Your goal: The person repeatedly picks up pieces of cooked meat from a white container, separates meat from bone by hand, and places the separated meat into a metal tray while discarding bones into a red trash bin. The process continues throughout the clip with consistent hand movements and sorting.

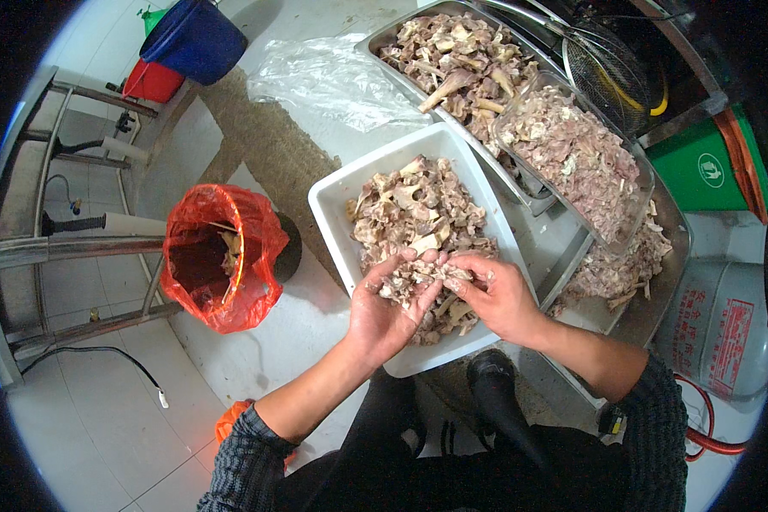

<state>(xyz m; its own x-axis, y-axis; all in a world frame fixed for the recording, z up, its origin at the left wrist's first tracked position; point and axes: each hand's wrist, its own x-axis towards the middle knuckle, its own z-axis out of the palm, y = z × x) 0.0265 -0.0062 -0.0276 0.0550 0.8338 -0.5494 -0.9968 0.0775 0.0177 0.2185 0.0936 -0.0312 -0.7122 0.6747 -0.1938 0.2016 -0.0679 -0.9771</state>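
Observation:
My left hand [384,307], palm up with fingers curled, cradles a small heap of shredded cooked meat [402,286]. The fingertips of my right hand [496,294] pinch the right end of that meat. Both hands are above the near part of a white plastic tub [333,224]. Meaty cooked bones [422,198] are piled inside the tub, and my hands hide part of the pile. Right of the tub, a clear plastic container [576,160] heaped with meat pieces rests on metal trays.
A long steel tray of bones [461,64] lies behind the tub. Left stands a bin with a red bag [224,256]. More meat scraps [621,262] fill a right-hand tray, near a gas cylinder [710,326] bearing writing. A wire strainer [605,77], plastic sheet [333,83] and green bin [691,166] surround them.

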